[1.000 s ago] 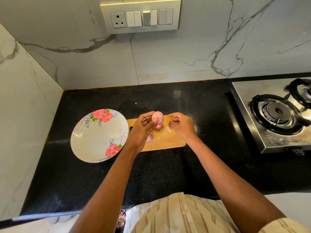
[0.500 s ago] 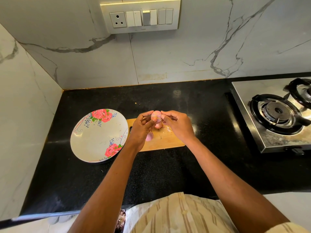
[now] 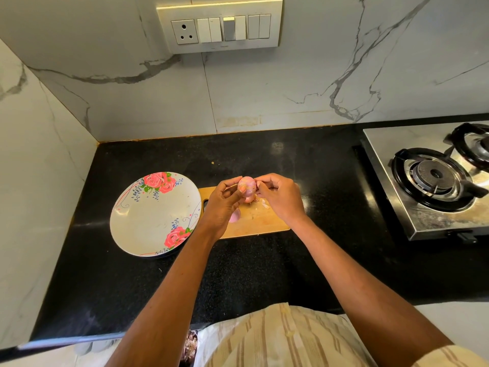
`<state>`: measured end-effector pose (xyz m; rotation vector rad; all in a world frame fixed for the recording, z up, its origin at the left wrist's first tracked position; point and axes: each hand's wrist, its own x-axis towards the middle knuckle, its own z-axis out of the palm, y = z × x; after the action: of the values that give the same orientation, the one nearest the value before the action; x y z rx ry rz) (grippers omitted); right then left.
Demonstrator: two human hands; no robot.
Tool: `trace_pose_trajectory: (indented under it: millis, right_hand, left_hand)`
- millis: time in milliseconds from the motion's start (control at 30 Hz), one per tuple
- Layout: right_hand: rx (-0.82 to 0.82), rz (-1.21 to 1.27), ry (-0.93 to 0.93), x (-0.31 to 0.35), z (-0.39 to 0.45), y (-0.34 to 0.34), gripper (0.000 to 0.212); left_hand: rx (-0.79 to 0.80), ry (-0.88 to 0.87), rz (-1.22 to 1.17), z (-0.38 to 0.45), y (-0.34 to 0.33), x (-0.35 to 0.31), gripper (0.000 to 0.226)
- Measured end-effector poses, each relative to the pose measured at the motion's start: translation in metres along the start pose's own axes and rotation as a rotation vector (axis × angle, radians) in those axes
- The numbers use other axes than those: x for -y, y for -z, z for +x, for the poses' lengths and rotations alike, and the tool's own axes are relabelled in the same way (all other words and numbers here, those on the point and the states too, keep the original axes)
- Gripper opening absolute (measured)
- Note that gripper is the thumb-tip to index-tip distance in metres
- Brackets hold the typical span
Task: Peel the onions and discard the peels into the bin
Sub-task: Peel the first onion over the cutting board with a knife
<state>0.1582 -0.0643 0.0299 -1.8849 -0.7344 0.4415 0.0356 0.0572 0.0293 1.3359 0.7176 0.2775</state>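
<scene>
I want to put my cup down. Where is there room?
The black counter is bare between the wall and the chopping board, and in front of the board too. The flowered plate has nothing on it. It is crowded over the board, where both hands hold the onion.

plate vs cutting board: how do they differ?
The plate is round, white and printed with pink roses; the cutting board is rectangular plain wood. The plate lies bare, while the cutting board carries onion pieces and peel scraps. The plate sits left of the cutting board, its rim overlapping the board's edge. Both rest on the black countertop.
</scene>
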Motion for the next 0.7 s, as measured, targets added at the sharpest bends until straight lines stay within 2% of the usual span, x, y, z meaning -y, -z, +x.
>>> trace_pose_trajectory:
  millis: [233,500,700]
  right_hand:
    - [0.04,0.199,-0.112,0.0021,0.0019,0.0028,0.015]
    - [0.02,0.144,-0.047,-0.0021,-0.0006,0.0019,0.014]
    - [-0.017,0.08,-0.025,-0.0021,0.0013,0.003,0.009]
  left_hand:
    - [-0.002,0.006,-0.037,0.0041,0.0026,0.0017,0.047]
    - [0.011,0.02,-0.031,0.0032,0.0032,0.0012,0.028]
    - [0.022,0.03,0.001,0.0037,0.003,0.0002,0.029]
